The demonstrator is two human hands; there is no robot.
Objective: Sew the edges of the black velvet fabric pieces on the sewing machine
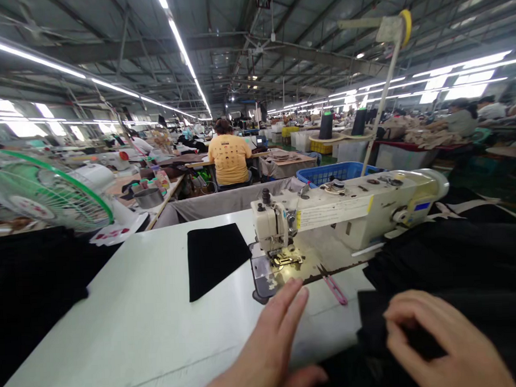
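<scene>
White tabletop [139,324], cream sewing machine [348,209], foot bare. Left hand [268,347] flat, unclenched; right hand [444,345] pinching black fabric heap [435,248].

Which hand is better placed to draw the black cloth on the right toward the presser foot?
Probably the right hand: its fingers curl into the black cloth. The left hand is open above the table, holding nothing.

Your white worktop [139,324]: sewing machine [348,212], black cloth piece [216,258] left of it, pink tool [336,291], black fabric heap [449,253] at right.
</scene>
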